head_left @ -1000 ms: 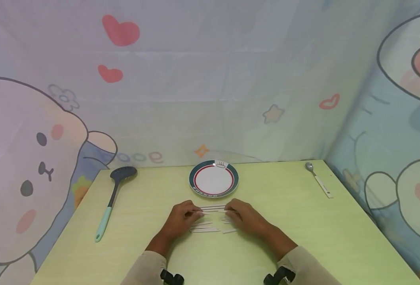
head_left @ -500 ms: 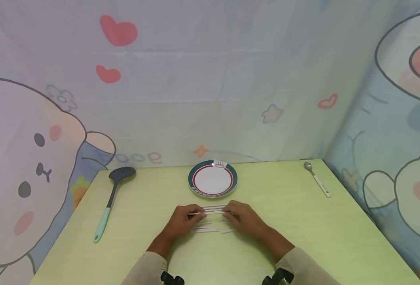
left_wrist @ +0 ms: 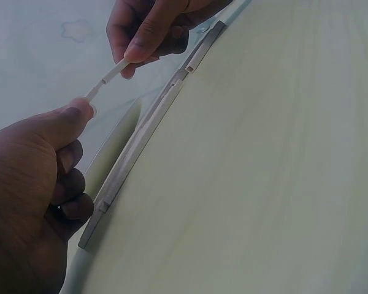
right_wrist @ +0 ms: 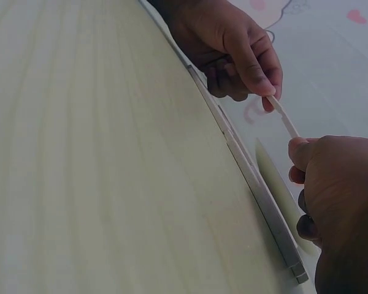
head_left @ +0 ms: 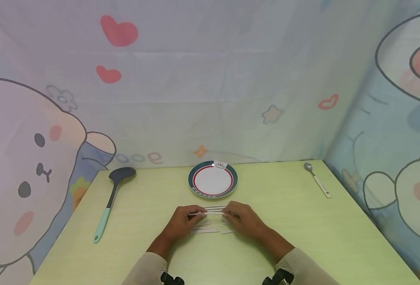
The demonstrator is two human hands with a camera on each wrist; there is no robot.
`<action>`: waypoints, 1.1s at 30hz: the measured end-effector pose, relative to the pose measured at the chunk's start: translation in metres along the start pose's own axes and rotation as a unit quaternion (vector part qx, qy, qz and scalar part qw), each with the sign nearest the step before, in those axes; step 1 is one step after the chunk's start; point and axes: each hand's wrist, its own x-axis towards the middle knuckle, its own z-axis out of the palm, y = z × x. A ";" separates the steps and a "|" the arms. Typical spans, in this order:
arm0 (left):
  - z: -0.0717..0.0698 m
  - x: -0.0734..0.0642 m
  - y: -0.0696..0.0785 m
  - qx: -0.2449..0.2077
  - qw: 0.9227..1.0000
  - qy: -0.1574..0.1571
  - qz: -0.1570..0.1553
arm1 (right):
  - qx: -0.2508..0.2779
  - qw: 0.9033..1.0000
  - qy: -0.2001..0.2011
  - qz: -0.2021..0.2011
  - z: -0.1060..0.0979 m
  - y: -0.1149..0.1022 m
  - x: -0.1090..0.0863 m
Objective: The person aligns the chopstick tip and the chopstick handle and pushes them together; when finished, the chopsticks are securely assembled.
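Observation:
Above the table, my left hand [head_left: 181, 221] pinches a thin white stick [left_wrist: 94, 92] between thumb and fingers. Opposite it, my right hand [head_left: 243, 217] pinches another thin white stick [left_wrist: 115, 70]. The two sticks lie end to end in the gap between the hands, and their inner ends appear to touch. Just beyond the hands, several long thin sticks [head_left: 215, 207] lie side by side. Nearer the front are shorter stick pieces [head_left: 206, 230], partly hidden by both hands. In the right wrist view a row of sticks [right_wrist: 257, 184] lies on the table below the hands.
A white plate [head_left: 213, 180] with a dark green rim stands behind the sticks. On the left lies a slotted ladle [head_left: 111, 198] with a mint handle. A small spoon [head_left: 317, 180] lies at the back right. A printed cloth [head_left: 181, 87] hangs behind the table [head_left: 284, 198].
My left hand has shifted slightly right, and the inner ends of the two held sticks have come together between the hands. The other things on the table have stayed in place.

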 end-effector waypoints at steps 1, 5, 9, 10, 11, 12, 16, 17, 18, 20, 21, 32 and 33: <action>0.000 0.000 0.000 0.001 1.000 0.000 0.000 | -0.001 1.000 0.001 -0.003 0.001 0.001 0.000; 0.000 0.000 0.001 0.004 1.000 -0.001 0.000 | -0.001 1.000 0.006 -0.011 0.002 0.004 -0.001; 0.000 -0.001 0.001 0.001 1.000 -0.005 0.002 | 0.004 1.000 0.008 -0.015 0.004 0.005 -0.001; 0.000 -0.001 0.000 0.001 1.000 -0.005 0.001 | 0.005 1.000 0.008 -0.017 0.004 0.005 -0.001; 0.000 -0.001 0.000 0.001 1.000 -0.005 0.001 | 0.006 1.000 0.009 -0.018 0.004 0.005 -0.001; 0.000 -0.001 -0.001 0.000 1.000 -0.005 0.004 | 0.009 1.000 0.009 -0.019 0.004 0.005 -0.001; 0.000 -0.001 -0.003 -0.003 1.000 -0.003 0.004 | 0.013 1.000 0.010 -0.018 0.003 0.003 0.000; 0.000 -0.001 -0.003 -0.004 1.000 -0.003 0.005 | 0.013 1.000 0.009 -0.016 0.003 0.003 0.000; 0.000 -0.001 -0.003 -0.006 1.000 -0.004 0.005 | 0.014 1.000 0.008 -0.015 0.002 0.002 0.000; 0.000 -0.001 -0.003 -0.009 1.000 -0.008 0.003 | 0.015 1.000 0.006 -0.010 0.001 0.000 0.000; 0.000 -0.001 -0.002 -0.010 1.000 -0.009 0.002 | 0.015 1.000 0.005 -0.008 0.001 0.000 0.000; 0.005 0.003 0.000 0.022 0.999 -0.005 0.028 | 0.014 1.000 0.002 -0.027 -0.001 -0.003 0.002; 0.005 0.003 0.001 0.025 0.999 -0.004 0.028 | 0.017 0.999 0.004 -0.028 0.000 -0.002 0.002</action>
